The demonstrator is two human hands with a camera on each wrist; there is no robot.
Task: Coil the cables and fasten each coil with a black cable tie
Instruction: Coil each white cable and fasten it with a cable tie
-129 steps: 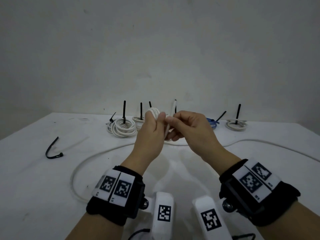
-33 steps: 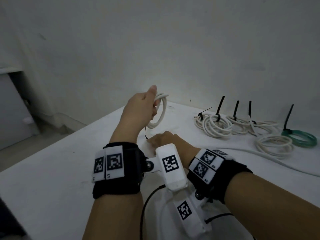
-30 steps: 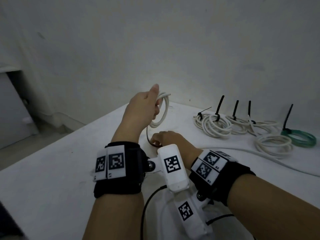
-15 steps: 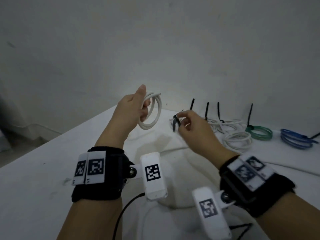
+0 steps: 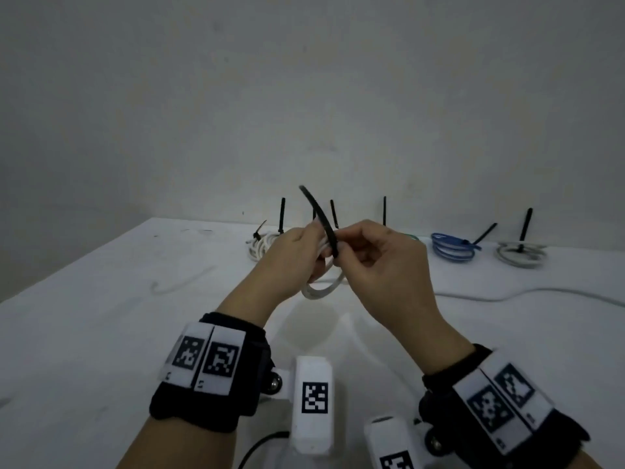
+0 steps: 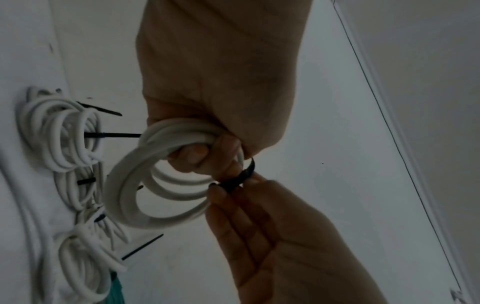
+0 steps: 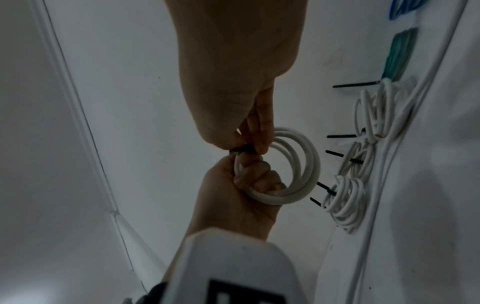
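Left hand (image 5: 287, 262) is fisted around the white cable coil (image 6: 155, 181), fingers curled through the loops, coil held up off the worktop (image 5: 101, 316). Right hand (image 5: 382, 265) pinches the black cable tie (image 5: 321, 218) between thumb and fingertips, right at the top of the coil beside the left thumb. The tie's free end curves up and to the left above both hands. From the left wrist view the tie bends over the coil strands at the pinch point; can't tell whether it is threaded through its head.

Back of the worktop, along the wall: several white tied coils (image 5: 262, 245) with black tie tails standing up, a green coil (image 7: 400, 53) mostly hidden behind the right hand in the head view, a blue coil (image 5: 451, 248), a grey coil (image 5: 521, 255). One loose white cable (image 5: 527, 294) trails across the worktop on the right.

Writing: none readable. Wristbands (image 5: 209, 360) and the wrist camera housings (image 5: 313, 397) carry only black-and-white square marker codes; small characters under the markers are too blurred to read.
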